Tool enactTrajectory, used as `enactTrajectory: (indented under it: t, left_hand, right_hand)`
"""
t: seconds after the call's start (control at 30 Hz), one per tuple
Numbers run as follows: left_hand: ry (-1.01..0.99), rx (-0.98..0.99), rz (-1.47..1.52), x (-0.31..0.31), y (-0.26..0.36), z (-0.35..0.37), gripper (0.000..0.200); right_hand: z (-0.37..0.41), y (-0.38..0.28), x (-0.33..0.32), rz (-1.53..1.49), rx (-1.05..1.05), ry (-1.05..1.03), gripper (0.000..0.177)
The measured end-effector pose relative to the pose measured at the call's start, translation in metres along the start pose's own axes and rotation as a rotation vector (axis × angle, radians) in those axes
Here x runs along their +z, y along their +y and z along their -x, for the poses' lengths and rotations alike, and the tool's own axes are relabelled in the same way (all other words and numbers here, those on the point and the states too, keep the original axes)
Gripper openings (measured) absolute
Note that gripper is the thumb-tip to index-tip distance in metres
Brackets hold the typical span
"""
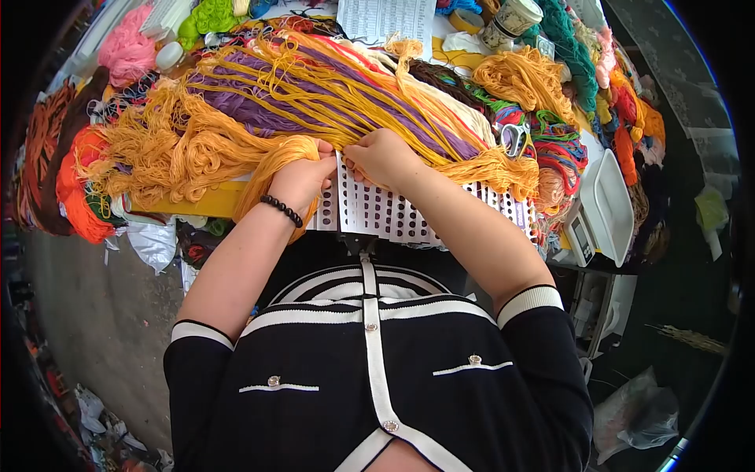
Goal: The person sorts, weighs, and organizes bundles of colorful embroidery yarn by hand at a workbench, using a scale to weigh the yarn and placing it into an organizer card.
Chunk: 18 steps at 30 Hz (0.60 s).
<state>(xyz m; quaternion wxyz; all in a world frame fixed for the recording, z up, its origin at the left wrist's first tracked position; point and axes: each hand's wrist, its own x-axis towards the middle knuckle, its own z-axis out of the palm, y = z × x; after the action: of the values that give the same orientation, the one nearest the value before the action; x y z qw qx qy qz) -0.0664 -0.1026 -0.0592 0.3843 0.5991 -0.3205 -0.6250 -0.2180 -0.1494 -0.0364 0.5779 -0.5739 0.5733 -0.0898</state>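
Observation:
My left hand (304,179) is closed on a thick bunch of orange thread (275,161), which drapes over its back and hangs down by the wrist. Close beside it, my right hand (384,160) has its fingertips pinched together; what they hold is too small to make out. Both hands are at the top edge of white cards (401,220) with rows of dark round holes. Just beyond lie long strands of mustard-yellow thread (314,98) over purple thread (236,108). More orange thread (169,149) is heaped to the left.
White-handled scissors (514,139) lie right of the thread. A white tray scale (605,208) stands at the table's right edge. Behind are a printed sheet (385,20), a patterned cup (511,22), a tape roll (465,21) and pink thread (130,47).

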Motion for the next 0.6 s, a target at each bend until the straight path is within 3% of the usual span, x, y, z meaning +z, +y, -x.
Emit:
enactTrajectory:
  t: [0.07, 0.13, 0.17, 0.23, 0.27, 0.33, 0.37, 0.43, 0.47, 0.6]
  left_hand:
    - [0.016, 0.002, 0.005, 0.002, 0.001, 0.000, 0.020]
    - [-0.066, 0.012, -0.001, 0.000, -0.002, -0.002, 0.019]
    - [-0.067, 0.011, -0.003, 0.000, -0.003, -0.003, 0.019]
    - [-0.037, 0.066, -0.064, -0.001, -0.005, -0.006, 0.018]
    - [-0.033, 0.069, -0.065, -0.003, -0.006, -0.008, 0.018]
    - [0.013, 0.177, -0.360, -0.010, -0.009, -0.010, 0.019]
    - [0.016, 0.175, -0.359, -0.016, -0.009, -0.009, 0.019]
    - [0.260, 0.707, -1.007, -0.026, -0.007, -0.007, 0.014]
    - [0.289, 0.551, -0.959, -0.026, 0.001, -0.001, 0.014]
    - [0.228, 0.561, -0.788, -0.028, 0.002, 0.003, 0.016]
  right_hand:
    - [0.000, -0.002, 0.001, 0.071, 0.007, -0.018, 0.026]
    - [-0.001, -0.001, 0.006, 0.624, -0.248, -0.015, 0.028]
    - [-0.002, 0.001, 0.010, 0.622, -0.247, -0.015, 0.028]
    - [-0.005, 0.007, 0.016, 0.678, -0.352, 0.189, 0.030]
    - [0.001, -0.001, 0.011, 0.677, -0.357, 0.188, 0.030]
    - [0.018, -0.018, -0.005, 0.203, -0.027, -0.161, 0.026]
    - [0.015, -0.011, -0.008, 0.203, -0.027, -0.165, 0.026]
    - [0.008, 0.007, -0.012, 0.120, -0.155, -0.191, 0.032]
    - [0.009, 0.005, -0.012, 0.162, -0.153, -0.173, 0.037]
    - [0.009, 0.007, -0.006, 0.239, -0.216, -0.078, 0.043]
